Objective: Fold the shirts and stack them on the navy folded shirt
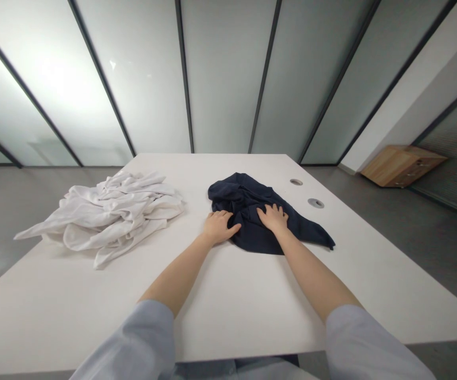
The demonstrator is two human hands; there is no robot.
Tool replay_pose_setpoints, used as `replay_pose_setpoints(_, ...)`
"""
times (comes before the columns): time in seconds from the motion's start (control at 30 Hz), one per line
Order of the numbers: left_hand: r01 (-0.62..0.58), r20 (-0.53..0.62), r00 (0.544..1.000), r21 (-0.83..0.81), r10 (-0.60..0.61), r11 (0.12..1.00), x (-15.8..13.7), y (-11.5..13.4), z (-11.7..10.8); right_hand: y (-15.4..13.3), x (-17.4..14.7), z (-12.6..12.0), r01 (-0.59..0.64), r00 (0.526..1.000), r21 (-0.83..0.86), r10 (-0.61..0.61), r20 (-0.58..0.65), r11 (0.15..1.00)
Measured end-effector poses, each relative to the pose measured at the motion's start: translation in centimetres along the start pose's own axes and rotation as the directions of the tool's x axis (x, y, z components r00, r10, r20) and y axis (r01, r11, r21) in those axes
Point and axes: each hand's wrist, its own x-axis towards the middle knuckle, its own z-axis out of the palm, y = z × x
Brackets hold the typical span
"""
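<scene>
- I have both bare hands out over the white counter, and the dark blue cloth lies crumpled between and under them, right of the middle
- My left hand rests at the cloth's left near edge, thumb spread from the fingers; it looks relaxed rather than clenched, though I cannot tell whether the fingertips hook a fold
- My right hand lies on top of the cloth with its fingers spread, pressing on it and not gripping a bunch that I can see
- One narrow end of the cloth trails off to the right and points near; if I swept the right hand left, that tail could fold under and hide a crease
- The middle is heaped in folds, so pushing with flat palms could slide the whole heap instead of spreading it, because nothing pins its far side
- If both hands drew apart without a firm hold, the fabric could slip from the fingertips
- Off to the left sits a pile of white cloth, one corner poking out past the counter's left edge; a knock there could drag more of it over, since that end has no support
</scene>
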Motion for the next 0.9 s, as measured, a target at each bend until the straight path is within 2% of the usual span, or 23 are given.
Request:
replay_pose_setpoints(0.1,0.103,0.015,0.994,0.066,-0.104,0.992,0.3,-0.6,0.5,-0.2,-0.2,-0.7,0.063,0.998,0.018,-0.064,0.024,0.998)
replay_pose_setpoints(0.17,0.219,-0.033,0.976,0.101,-0.216,0.971,0.5,-1.8,0.2,-0.3,-0.4,-1.0,0.171,0.984,0.048,-0.173,0.034,0.984)
replay_pose_setpoints(0.23,0.349,-0.159,0.931,0.132,-0.328,0.928,0.6,-2.9,-0.3,-0.6,-0.7,-1.1,0.341,0.939,0.07,-0.343,0.008,0.937)
replay_pose_setpoints(0.3,0.432,-0.295,0.876,0.124,-0.383,0.893,0.6,-3.5,-0.9,-1.2,-1.2,-1.3,0.507,0.862,0.06,-0.508,-0.011,0.86)
replay_pose_setpoints(0.37,0.421,-0.35,0.864,0.106,-0.362,0.901,0.6,-3.1,-1.3,-2.0,-1.9,-1.4,0.602,0.798,0.019,-0.603,0.025,0.798)
replay_pose_setpoints(0.43,0.342,-0.303,0.906,0.109,-0.296,0.933,0.4,-2.2,-1.4,-2.7,-2.5,-1.6,0.628,0.776,-0.024,-0.625,0.083,0.778)
replay_pose_setpoints(0.5,0.268,-0.198,0.95,0.127,-0.241,0.955,0.3,-1.0,-1.1,-3.1,-2.8,-1.7,0.605,0.794,-0.056,-0.597,0.113,0.794)
replay_pose_setpoints(0.57,0.245,-0.111,0.967,0.14,-0.231,0.959,0.2,-0.2,-0.6,-3.1,-2.8,-1.6,0.567,0.821,-0.065,-0.556,0.132,0.821)
replay_pose_setpoints(0.73,0.248,-0.077,0.968,0.16,-0.239,0.955,-0.1,0.1,0.8,-2.0,-1.7,-0.3,0.438,0.892,-0.068,-0.423,0.161,0.897)
replay_pose_setpoints(0.83,0.225,-0.033,0.974,0.16,-0.223,0.961,-0.1,-0.8,1.1,-1.4,-1.1,0.4,0.351,0.934,-0.075,-0.344,0.099,0.933)
replay_pose_setpoints(0.9,0.254,0.002,0.966,0.164,-0.258,0.953,0.1,-1.7,0.8,-1.1,-0.9,0.3,0.339,0.941,-0.057,-0.34,-0.004,0.939)
